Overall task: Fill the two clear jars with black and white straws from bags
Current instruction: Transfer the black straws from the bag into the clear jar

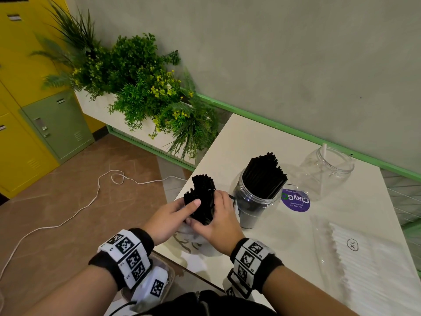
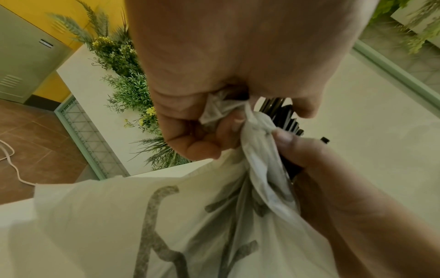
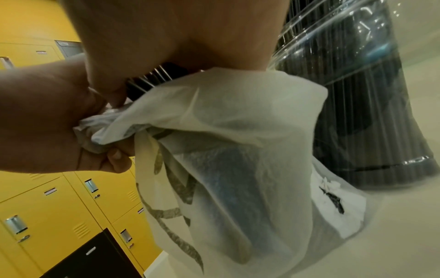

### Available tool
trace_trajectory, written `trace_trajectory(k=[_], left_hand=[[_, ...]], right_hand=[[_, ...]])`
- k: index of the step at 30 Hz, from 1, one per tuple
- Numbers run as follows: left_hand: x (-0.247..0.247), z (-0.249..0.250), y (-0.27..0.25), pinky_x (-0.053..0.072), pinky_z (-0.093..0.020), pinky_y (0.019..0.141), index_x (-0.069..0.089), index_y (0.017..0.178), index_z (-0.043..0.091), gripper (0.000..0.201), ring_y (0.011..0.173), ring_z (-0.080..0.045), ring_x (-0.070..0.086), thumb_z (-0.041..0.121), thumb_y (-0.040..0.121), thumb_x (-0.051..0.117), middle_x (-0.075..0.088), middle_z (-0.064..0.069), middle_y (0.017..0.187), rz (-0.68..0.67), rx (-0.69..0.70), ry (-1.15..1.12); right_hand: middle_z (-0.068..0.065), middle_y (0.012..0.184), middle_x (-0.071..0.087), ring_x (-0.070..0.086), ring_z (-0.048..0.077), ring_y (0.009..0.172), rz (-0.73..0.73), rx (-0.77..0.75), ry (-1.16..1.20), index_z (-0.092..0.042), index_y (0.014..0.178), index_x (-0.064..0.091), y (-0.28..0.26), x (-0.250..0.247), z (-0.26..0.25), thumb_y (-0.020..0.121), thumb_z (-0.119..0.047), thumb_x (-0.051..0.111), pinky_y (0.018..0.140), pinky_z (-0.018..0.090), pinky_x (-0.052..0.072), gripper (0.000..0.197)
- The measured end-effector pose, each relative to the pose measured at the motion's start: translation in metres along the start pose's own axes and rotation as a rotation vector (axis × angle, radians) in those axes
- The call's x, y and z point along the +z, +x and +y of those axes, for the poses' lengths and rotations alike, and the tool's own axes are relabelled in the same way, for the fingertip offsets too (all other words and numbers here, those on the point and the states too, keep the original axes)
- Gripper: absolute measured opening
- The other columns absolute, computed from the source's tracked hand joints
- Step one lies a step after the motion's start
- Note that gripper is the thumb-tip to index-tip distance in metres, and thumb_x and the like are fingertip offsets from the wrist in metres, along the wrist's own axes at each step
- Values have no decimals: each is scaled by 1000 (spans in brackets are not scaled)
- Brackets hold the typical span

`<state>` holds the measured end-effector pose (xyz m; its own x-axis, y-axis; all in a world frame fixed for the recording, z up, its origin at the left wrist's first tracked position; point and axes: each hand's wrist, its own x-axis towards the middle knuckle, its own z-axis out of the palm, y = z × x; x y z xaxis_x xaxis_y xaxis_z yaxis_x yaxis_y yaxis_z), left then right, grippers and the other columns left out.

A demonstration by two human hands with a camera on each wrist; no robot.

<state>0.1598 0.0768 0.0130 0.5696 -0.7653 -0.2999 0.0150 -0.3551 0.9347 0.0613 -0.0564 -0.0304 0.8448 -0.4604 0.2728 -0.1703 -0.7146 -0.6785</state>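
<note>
Both hands meet at the near left corner of the pale surface (image 1: 268,142), over a thin white bag (image 2: 166,216) printed with grey lettering. The left hand (image 1: 169,216) has its fingers (image 2: 209,148) curled into the crumpled mouth of the bag, gripping the plastic, its thumb laid across a bundle of black straws (image 1: 201,197) that sticks up out of the opening. The right hand (image 1: 217,226) closes round that same bundle from the other side, thumb and fingers pinching bag and straws together. Just beside the right hand stands a clear jar (image 1: 255,199) already packed with more black straws (image 1: 265,173), leaning toward the wall; it crowds the right side of the bag (the right wrist view shows its wall nearly against the plastic). Farther back stands a second clear jar (image 1: 328,172), holding a single white straw (image 1: 323,153). A purple round sticker (image 1: 296,200) lies between the two jars, and a clear bag of white straws (image 1: 369,267) marked XL lies flat at the near right. Beyond the surface's left edge are a planter of green plants (image 1: 141,87), yellow lockers (image 1: 20,142) and a white cord (image 1: 68,217) on the tiled floor.
</note>
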Motion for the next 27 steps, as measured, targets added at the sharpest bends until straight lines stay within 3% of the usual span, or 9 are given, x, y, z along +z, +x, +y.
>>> trace_trajectory(k=[2,4,6,8,12,16,20,24,27], left_hand=[[0,0,-1,43,-22,87,64,110,37,43,88,6,64,64,81,46,72,19,93,0,-11,-25],[-1,-1,-2,41,-23,95,63,110,42,47,103,5,62,74,79,49,70,20,106,-4,-14,-43],[-2,-3,-1,41,-25,98,62,111,46,63,109,5,59,86,64,51,68,23,111,-19,-1,-34],[-3,-5,1,42,-26,101,60,114,46,72,110,7,58,88,55,57,66,25,114,-35,21,23],[-4,-4,1,44,-22,95,58,111,45,59,107,11,57,71,60,70,64,32,110,-18,57,126],[-2,-3,1,42,-15,88,57,108,47,41,103,16,55,54,71,74,62,39,105,14,74,159],[0,-3,3,40,-4,78,55,101,48,34,96,22,54,43,74,75,59,46,93,45,87,182],[0,-7,6,42,-9,82,56,103,46,35,99,18,55,41,75,77,64,32,100,64,87,190],[-1,-6,5,42,-6,80,57,103,46,34,97,18,57,42,75,76,63,38,96,74,91,185]], right_hand=[[-5,115,45,48,14,109,8,10,18,-14,127,48,0,-1,1,69,-58,67,94,34,45,75],[-5,110,46,49,14,104,9,6,20,-13,123,50,1,-3,3,69,-49,67,91,34,46,67],[-4,108,48,49,15,101,13,-5,3,-12,117,54,2,-6,6,70,-45,65,90,32,46,59],[-4,106,48,50,15,100,8,-9,23,-11,112,59,2,-10,13,74,-44,63,90,30,45,50],[-5,106,53,53,11,102,-35,18,125,-14,109,64,2,-19,21,80,-49,59,92,26,44,45],[-7,89,59,55,5,86,-93,46,206,-15,97,64,2,-24,16,79,-50,59,76,24,46,40],[-4,90,64,61,13,87,-141,96,290,-17,96,63,4,-26,14,78,-35,68,77,34,51,26],[-8,80,63,59,7,78,-149,125,332,-19,86,61,5,-28,11,80,-12,71,72,25,48,14],[3,84,67,63,17,82,-100,170,380,-11,89,64,6,-30,11,82,-15,71,76,34,52,11]])
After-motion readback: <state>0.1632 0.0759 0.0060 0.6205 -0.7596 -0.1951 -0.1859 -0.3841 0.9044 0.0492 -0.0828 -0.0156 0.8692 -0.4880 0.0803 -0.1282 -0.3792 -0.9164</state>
